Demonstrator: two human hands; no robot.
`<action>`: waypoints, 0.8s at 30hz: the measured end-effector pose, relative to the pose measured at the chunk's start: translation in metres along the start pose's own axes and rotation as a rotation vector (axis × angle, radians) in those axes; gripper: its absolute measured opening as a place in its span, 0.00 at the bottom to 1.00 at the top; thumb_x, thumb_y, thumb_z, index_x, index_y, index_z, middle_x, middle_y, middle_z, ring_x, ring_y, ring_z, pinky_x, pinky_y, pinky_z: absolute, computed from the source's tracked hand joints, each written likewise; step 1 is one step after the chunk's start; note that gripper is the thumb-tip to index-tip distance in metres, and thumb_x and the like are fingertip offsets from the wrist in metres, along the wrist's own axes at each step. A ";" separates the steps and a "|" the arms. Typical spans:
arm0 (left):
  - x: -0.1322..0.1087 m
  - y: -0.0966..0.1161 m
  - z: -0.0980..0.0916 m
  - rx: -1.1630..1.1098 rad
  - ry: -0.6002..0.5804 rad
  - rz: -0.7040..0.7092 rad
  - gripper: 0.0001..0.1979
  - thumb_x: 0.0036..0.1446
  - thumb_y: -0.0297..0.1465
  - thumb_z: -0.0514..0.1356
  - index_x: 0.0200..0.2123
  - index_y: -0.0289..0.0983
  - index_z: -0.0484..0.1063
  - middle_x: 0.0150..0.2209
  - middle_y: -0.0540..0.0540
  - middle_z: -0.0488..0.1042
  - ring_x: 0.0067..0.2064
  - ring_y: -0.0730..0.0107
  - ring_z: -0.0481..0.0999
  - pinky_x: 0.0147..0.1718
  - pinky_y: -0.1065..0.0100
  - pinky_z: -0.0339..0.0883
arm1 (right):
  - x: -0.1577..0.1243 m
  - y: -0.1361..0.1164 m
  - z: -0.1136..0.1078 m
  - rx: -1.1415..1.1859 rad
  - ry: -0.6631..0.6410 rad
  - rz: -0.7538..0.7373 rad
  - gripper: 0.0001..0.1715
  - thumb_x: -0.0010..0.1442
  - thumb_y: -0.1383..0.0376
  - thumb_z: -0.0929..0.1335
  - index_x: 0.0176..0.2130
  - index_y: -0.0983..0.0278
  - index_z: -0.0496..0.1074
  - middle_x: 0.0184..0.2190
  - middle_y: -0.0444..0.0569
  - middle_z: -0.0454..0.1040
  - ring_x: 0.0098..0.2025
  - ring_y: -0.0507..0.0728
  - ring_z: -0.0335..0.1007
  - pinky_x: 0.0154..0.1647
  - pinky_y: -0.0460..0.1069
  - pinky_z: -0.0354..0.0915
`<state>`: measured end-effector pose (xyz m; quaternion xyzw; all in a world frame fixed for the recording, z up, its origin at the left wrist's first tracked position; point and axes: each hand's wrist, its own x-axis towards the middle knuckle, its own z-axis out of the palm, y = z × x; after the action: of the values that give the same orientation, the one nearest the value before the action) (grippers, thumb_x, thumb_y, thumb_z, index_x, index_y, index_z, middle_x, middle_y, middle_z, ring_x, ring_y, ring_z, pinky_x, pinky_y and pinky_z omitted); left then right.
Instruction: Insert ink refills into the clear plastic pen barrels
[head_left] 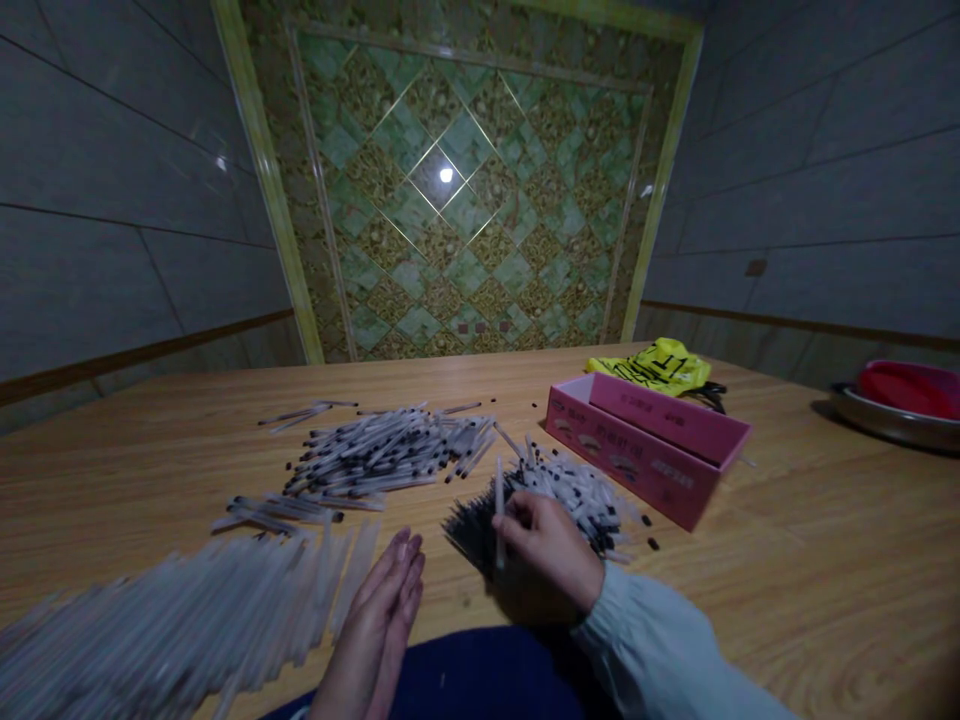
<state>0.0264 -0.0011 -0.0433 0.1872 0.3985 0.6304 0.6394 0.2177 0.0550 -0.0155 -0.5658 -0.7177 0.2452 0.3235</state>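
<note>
My right hand [551, 550] pinches a slim translucent tube [500, 500] upright between thumb and fingers. Beneath and beside that hand lies a heap of thin black sticks [469, 530]. Just behind it is a pile of small whitish pieces with black ends [577, 485]. My left hand [382, 610] is held edge-on near the table's front, fingers stretched out, with nothing visible in it. To its left, long clear tubes [165, 620] lie side by side in a wide layer. Farther back, whitish tubes with black ends [397, 445] are heaped together.
A pink open-topped box [649, 455] stands on the wooden table [810, 560] to the right. Behind it lies a yellow plastic bag [652, 368] with black print. A metal bowl [892, 422] holding a red basin [907, 388] sits at the far right. Tiled walls rise around.
</note>
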 end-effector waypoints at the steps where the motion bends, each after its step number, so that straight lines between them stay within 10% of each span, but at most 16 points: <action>1: 0.003 0.000 -0.003 0.018 0.042 0.030 0.18 0.55 0.26 0.53 0.51 0.39 0.64 0.59 0.45 0.62 0.59 0.69 0.60 0.60 0.62 0.47 | 0.007 0.008 -0.013 -0.109 0.057 0.011 0.11 0.52 0.60 0.65 0.24 0.65 0.67 0.20 0.43 0.65 0.24 0.50 0.58 0.24 0.44 0.48; 9: 0.005 0.013 -0.007 0.164 0.230 0.165 0.16 0.54 0.27 0.55 0.47 0.40 0.67 0.58 0.48 0.64 0.59 0.74 0.59 0.60 0.68 0.45 | 0.030 0.055 -0.059 -0.260 0.108 0.130 0.12 0.50 0.61 0.66 0.20 0.66 0.66 0.18 0.46 0.67 0.23 0.51 0.60 0.23 0.45 0.47; 24: 0.015 0.003 -0.011 0.502 0.264 0.499 0.23 0.56 0.41 0.52 0.53 0.38 0.61 0.57 0.42 0.62 0.60 0.62 0.56 0.60 0.58 0.44 | 0.019 -0.011 0.035 0.381 -0.396 0.100 0.13 0.49 0.65 0.67 0.18 0.66 0.62 0.12 0.37 0.56 0.15 0.45 0.48 0.16 0.42 0.43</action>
<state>0.0145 0.0108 -0.0524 0.3464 0.5616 0.6683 0.3436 0.1815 0.0712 -0.0280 -0.4706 -0.6791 0.4970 0.2651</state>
